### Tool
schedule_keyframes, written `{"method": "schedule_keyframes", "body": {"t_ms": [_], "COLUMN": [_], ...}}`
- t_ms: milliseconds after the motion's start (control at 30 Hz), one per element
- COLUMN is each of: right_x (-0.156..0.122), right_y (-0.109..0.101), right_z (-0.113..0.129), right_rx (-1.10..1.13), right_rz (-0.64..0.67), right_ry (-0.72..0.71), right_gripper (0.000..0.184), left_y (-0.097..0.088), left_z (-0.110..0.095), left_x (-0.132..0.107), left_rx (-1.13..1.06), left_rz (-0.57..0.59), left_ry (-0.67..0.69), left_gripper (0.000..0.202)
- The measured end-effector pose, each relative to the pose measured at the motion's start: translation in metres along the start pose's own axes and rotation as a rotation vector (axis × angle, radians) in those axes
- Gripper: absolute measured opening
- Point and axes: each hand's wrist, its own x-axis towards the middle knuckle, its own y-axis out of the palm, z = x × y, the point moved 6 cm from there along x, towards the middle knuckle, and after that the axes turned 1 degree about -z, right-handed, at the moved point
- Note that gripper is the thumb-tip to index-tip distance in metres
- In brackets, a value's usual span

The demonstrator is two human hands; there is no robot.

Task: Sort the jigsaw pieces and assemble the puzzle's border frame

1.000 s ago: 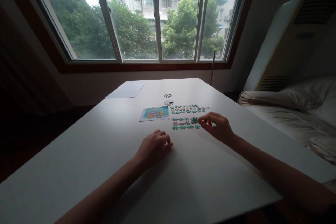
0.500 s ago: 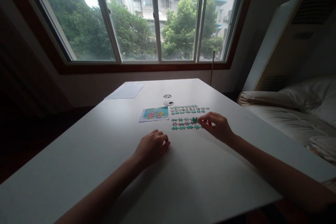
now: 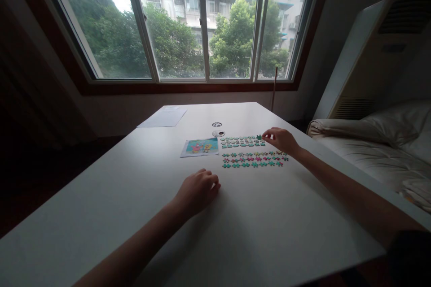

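Note:
My right hand pinches a dark green jigsaw puzzle piece at the right end of the farthest row of pieces. Several rows of small puzzle pieces, mostly green with some pink and yellow, lie on the white table. They form a far group and a near group with a gap between. My left hand rests on the table nearer to me, its fingers curled; whether anything is inside them is hidden. Beyond it lies a picture sheet with cartoon figures on a blue-green ground, left of the pieces.
Two round flat discs lie behind the picture sheet. White paper sits at the table's far left corner. A window is ahead, with a pale sofa and a tall floor-standing unit to the right.
My right hand has carried the green piece away from me and slightly right, from over the near group to the far row. The left hand keeps its place on the table.

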Motion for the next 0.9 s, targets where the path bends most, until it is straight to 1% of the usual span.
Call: {"method": "schedule_keyframes", "body": {"t_ms": [67,167,267,333,500,667,800,900], "right_x": [0.014,0.034,0.048,0.053,0.055,0.058,0.061,0.063], "right_y": [0.017,0.036,0.051,0.058,0.07,0.074,0.071,0.06], "right_z": [-0.028,-0.057,-0.078,-0.086,-0.094,-0.094,-0.089,-0.078], "right_rx": [-0.002,0.018,0.045,0.074,0.156,0.164,0.129,0.095], "right_rz": [0.105,0.178,0.219,0.257,0.364,0.399,0.394,0.346], "right_ry": [0.132,0.193,0.245,0.274,0.302,0.281,0.232,0.175], "right_gripper": [0.018,0.019,0.021,0.021,0.022,0.022,0.017,0.014], "left_y": [-0.002,-0.004,-0.004,-0.005,-0.006,-0.006,-0.006,-0.008], "left_z": [0.0,0.002,0.002,0.001,-0.002,-0.003,-0.001,0.001], "left_x": [0.001,0.005,0.008,0.01,0.009,0.009,0.01,0.009], "left_rx": [0.005,-0.003,-0.016,-0.018,-0.033,-0.034,-0.045,-0.08], "left_rz": [-0.001,-0.001,0.018,0.021,0.001,0.006,0.023,0.051], "left_ry": [-0.004,-0.01,-0.014,-0.019,-0.016,-0.021,-0.038,-0.023], "left_gripper": [0.02,0.02,0.02,0.02,0.02,0.019,0.018,0.017]}}
